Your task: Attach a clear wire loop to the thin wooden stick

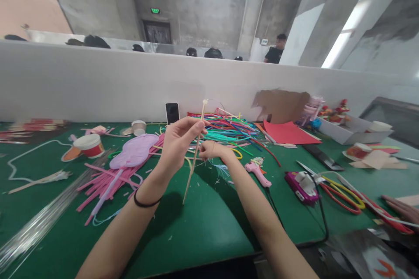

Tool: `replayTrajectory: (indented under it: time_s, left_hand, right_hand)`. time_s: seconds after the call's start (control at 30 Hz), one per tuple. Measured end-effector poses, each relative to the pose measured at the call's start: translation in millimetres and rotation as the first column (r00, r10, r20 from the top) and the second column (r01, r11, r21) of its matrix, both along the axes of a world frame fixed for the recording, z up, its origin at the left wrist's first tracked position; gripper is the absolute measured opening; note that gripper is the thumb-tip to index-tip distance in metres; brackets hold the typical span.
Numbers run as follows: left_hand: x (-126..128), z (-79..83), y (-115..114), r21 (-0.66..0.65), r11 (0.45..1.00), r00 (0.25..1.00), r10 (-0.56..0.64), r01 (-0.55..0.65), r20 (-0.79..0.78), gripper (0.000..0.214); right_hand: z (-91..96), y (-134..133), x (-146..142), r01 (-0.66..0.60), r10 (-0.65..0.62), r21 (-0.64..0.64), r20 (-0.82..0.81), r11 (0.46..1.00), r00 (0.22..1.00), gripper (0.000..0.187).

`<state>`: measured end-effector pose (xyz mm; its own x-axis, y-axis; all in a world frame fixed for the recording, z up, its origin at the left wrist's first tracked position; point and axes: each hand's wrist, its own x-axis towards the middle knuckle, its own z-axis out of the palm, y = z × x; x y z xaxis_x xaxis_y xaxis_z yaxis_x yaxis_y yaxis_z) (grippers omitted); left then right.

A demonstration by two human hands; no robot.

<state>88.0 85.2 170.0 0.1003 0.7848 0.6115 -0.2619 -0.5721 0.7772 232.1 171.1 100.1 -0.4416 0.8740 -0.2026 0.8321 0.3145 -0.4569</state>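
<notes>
Between the thumb and fingers of my left hand (176, 144) is a thin wooden stick (187, 187), held nearly upright with a slight tilt. A small pale lump (205, 102) sits at its upper end, and a fine strand curves away from there to the right. My right hand (209, 150) is closed just right of the stick, lower than my left. Its fingertips are partly hidden, so what they pinch cannot be made out. Light blue threads (221, 169) lie on the green table (199, 231) just below my right hand.
Colourful pipe cleaners (225, 130) are heaped behind my hands. Leftward lie a purple padded shape (134, 150), pink strips (101, 183) and a paper tub (90, 145). Rightward are a pink glue gun (258, 172), a purple power strip (301, 187), scissors (343, 194) and red paper (288, 133).
</notes>
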Motion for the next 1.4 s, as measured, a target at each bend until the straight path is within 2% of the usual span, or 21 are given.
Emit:
replayTrajectory:
  time_s: [0.07, 0.13, 0.23, 0.33, 0.43, 0.53, 0.6, 0.67, 0.77, 0.87, 0.97, 1.1, 1.23, 1.4]
  left_hand:
    - [-0.3, 0.2, 0.5, 0.003, 1.0, 1.0, -0.007, 0.007, 0.008, 0.014]
    - [-0.9, 0.4, 0.8, 0.0, 1.0, 1.0, -0.005, 0.005, 0.01, 0.014]
    - [-2.8, 1.0, 1.0, -0.005, 1.0, 1.0, 0.004, -0.004, -0.006, 0.014]
    - [-5.2, 1.4, 1.4, 0.0, 1.0, 1.0, 0.002, -0.002, -0.023, 0.013]
    - [-6.8, 1.7, 1.8, 0.0, 1.0, 0.999, 0.016, -0.016, -0.038, 0.015]
    - [-6.8, 1.9, 1.8, 0.003, 1.0, 0.999, 0.03, -0.03, -0.029, 0.016]
    - [-6.1, 2.0, 1.6, -0.001, 0.999, 0.999, 0.033, -0.033, -0.016, 0.015]
    - [-5.3, 2.1, 1.4, -0.011, 1.0, 1.0, 0.024, -0.024, -0.01, 0.014]
    - [-4.7, 2.0, 1.1, -0.021, 1.0, 1.0, 0.009, -0.009, -0.006, 0.014]
    - [-5.6, 0.9, 1.9, -0.023, 1.0, 1.0, 0.01, -0.01, -0.016, 0.015]
    - [-6.5, -0.7, 3.4, -0.028, 0.999, 1.0, 0.021, -0.022, -0.015, 0.016]
    - [-5.6, -0.7, 3.9, -0.036, 0.999, 0.999, 0.036, -0.036, -0.007, 0.017]
    - [-3.9, -0.8, 3.6, -0.016, 0.999, 1.0, -0.028, 0.028, 0.001, 0.014]
    - [-3.3, -3.0, 3.9, -0.008, 0.999, 0.999, -0.032, 0.032, -0.004, 0.015]
  right_hand:
    - [11.7, 0.6, 18.0, -0.009, 0.011, 0.021, -0.068, 1.0, 0.998, 0.022]
    - [23.5, -0.7, 33.4, 0.03, -0.007, 0.107, -0.208, 0.994, 0.978, 0.032]
    - [44.3, -4.5, 47.0, 0.049, 0.025, 0.174, -0.397, 0.984, 0.917, 0.03]
    - [74.6, -8.0, 51.0, 0.028, 0.067, 0.224, -0.404, 0.974, 0.912, 0.024]
    - [115.0, -11.0, 51.5, 0.05, 0.068, 0.314, -0.356, 0.948, 0.932, 0.023]
    - [157.1, -15.8, 50.4, 0.108, 0.089, 0.482, -0.368, 0.869, 0.926, 0.022]
    - [181.1, -21.4, 47.4, 0.151, 0.109, 0.538, -0.42, 0.829, 0.901, 0.021]
    - [200.1, -29.0, 41.8, 0.162, 0.152, 0.558, -0.475, 0.814, 0.867, 0.024]
    - [220.2, -41.8, 30.1, 0.133, 0.211, 0.596, -0.471, 0.792, 0.856, 0.031]
    - [232.5, -53.0, 18.4, 0.105, 0.242, 0.614, -0.456, 0.782, 0.857, 0.033]
    - [238.3, -63.2, 9.4, 0.068, 0.265, 0.604, -0.444, 0.794, 0.856, 0.031]
    - [238.1, -79.1, 1.3, 0.037, 0.291, 0.607, -0.432, 0.794, 0.854, 0.027]
    - [235.8, -93.3, -5.6, 0.021, 0.304, 0.628, -0.406, 0.778, 0.862, 0.026]
    - [232.6, -94.5, -10.1, -0.013, 0.307, 0.613, -0.378, 0.79, 0.873, 0.021]
